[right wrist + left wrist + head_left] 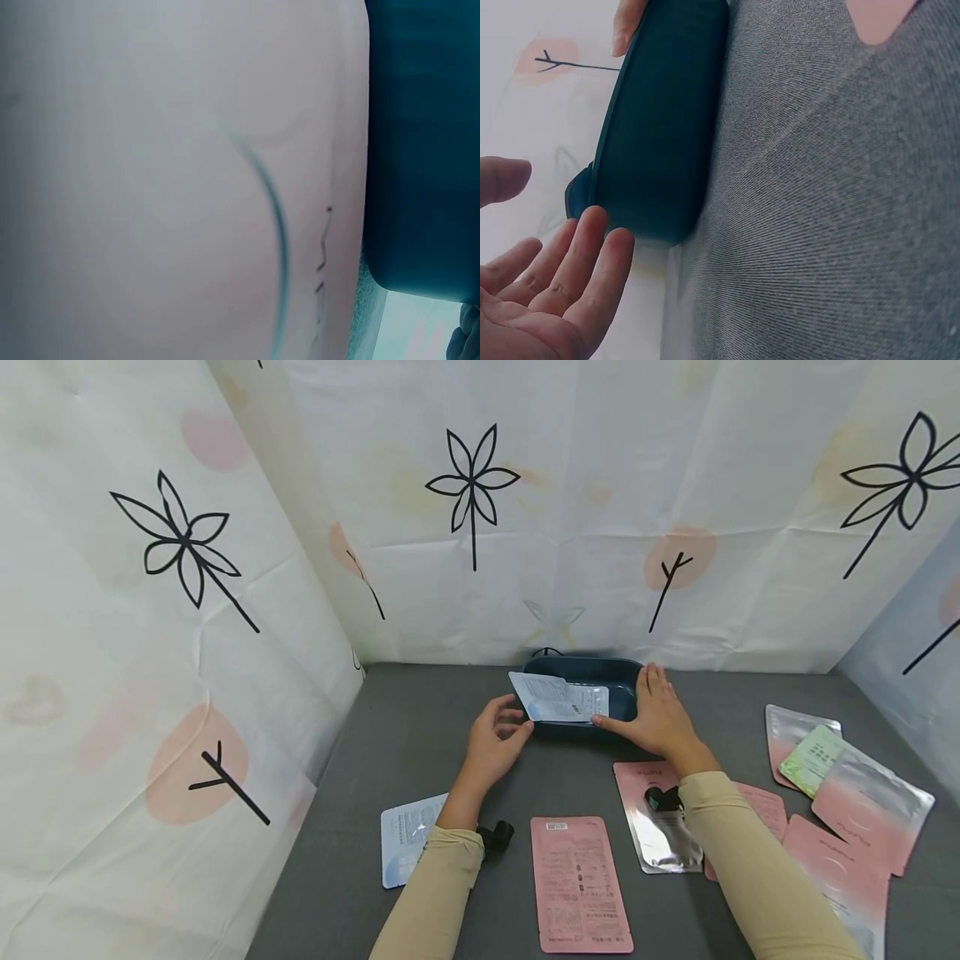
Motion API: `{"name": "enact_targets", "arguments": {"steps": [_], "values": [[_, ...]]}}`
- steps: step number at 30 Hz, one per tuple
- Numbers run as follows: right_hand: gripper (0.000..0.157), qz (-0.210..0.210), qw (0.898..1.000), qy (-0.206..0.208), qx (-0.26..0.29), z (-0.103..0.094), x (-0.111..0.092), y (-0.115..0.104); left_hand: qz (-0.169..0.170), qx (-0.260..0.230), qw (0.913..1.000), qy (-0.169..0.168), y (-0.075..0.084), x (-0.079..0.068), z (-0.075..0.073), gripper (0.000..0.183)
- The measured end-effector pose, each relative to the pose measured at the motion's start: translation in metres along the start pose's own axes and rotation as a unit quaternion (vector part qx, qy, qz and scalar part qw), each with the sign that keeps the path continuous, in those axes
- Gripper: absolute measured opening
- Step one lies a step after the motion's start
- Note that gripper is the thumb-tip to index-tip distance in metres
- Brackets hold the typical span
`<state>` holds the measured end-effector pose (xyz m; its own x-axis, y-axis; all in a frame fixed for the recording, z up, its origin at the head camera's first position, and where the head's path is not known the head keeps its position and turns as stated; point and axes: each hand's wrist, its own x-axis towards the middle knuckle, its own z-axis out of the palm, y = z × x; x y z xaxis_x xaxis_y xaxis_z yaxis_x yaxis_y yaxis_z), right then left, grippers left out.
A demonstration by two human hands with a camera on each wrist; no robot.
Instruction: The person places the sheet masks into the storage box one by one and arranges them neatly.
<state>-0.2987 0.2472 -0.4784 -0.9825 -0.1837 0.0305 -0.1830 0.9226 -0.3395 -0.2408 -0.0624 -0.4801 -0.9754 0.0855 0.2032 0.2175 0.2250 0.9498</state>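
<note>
A dark teal bin (626, 672) stands near the back of the table. Two light-blue printed packets (555, 697) lie in it, one tipped over its left rim. Beside the bin's left end is my left hand (495, 739), palm turned toward it and fingers loosely bent with nothing between them; the left wrist view shows the thumb spread away from the fingers. My right hand (663, 714) rests along the right end, fingers straight, thumb at the front rim by the packets. In the right wrist view the bin's wall (424, 150) fills the right side.
Another blue packet (408, 835) lies by the left forearm. A pink packet (581, 885) is at front centre. A pink-and-silver one (652, 827) sits beneath the right wrist. Several pink packets and a green one (810, 760) overlap at right. Behind the bin hangs a patterned curtain (585, 510).
</note>
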Motion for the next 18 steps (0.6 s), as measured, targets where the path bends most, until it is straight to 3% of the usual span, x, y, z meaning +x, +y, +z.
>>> {"name": "enact_targets", "arguments": {"steps": [6, 11, 18], "values": [[0.138, 0.002, 1.000, 0.000, 0.003, -0.0002, 0.0008, -0.0001, -0.018, 0.025, 0.9994, -0.017, -0.0007, -0.0004, -0.0004, 0.060], [0.139, 0.003, 1.000, 0.004, -0.001, 0.0003, 0.0018, -0.0004, -0.042, 0.059, 0.9961, -0.051, -0.0016, 0.0001, 0.0009, 0.065], [0.138, 0.004, 1.000, 0.000, -0.001, -0.0005, 0.0010, -0.0012, -0.031, 0.067, 0.9950, -0.067, -0.0024, -0.0018, 0.0089, 0.064]]}}
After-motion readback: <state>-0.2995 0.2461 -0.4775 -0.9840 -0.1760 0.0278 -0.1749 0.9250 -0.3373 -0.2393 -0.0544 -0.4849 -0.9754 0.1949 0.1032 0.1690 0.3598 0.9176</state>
